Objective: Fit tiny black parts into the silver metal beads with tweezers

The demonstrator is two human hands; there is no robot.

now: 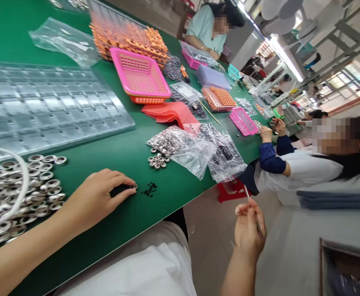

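My left hand [101,195] rests on the green table [155,205] and pinches a small black holder with a metal ring [125,188] at its tip. Just right of it lies a little heap of tiny black parts [150,189]. A pile of silver metal rings [19,193] lies left of my wrist. My right hand [249,230] is off the table edge, raised over the floor, and grips thin metal tweezers [250,203] that point up.
A clear plastic cell tray [44,107] lies at the back left. Pink baskets [139,74], orange trays [127,37] and plastic bags of parts [195,150] stand further along. A seated person in white [303,168] works at the right; another person [207,26] sits at the far end.
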